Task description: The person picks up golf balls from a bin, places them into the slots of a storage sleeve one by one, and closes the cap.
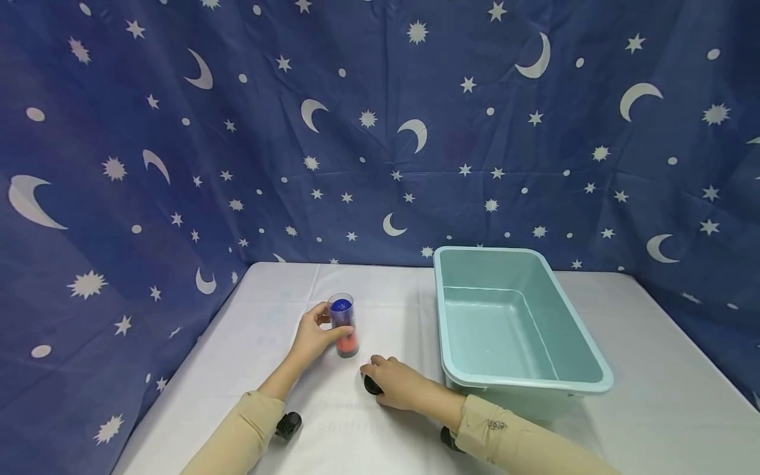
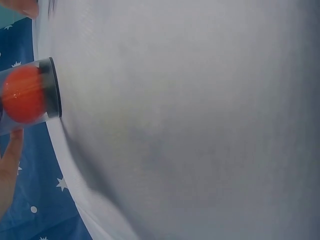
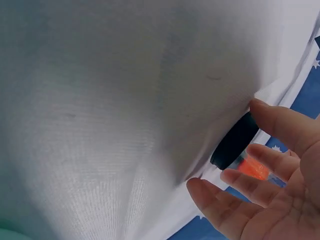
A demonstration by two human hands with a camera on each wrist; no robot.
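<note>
My left hand (image 1: 315, 333) grips a clear plastic tube (image 1: 349, 322) upright at the left middle of the table, thumb on the near side. A blue ball (image 1: 341, 305) shows near its top and an orange-red ball (image 2: 24, 95) lies at its bottom; what sits between is hard to make out. The tube's base has a dark rim in the left wrist view. Just to the right and nearer, my right hand (image 1: 399, 384) holds a round black lid (image 3: 236, 141) between thumb and fingers, low at the tabletop. The lid is tilted and apart from the tube.
A large pale teal basin (image 1: 448, 316) stands to the right of my right hand. White cloth covers the table (image 1: 386, 297). Blue curtains (image 1: 356, 132) with moons and stars hang behind and at the sides. Small black devices (image 1: 289, 425) sit beside both sleeves.
</note>
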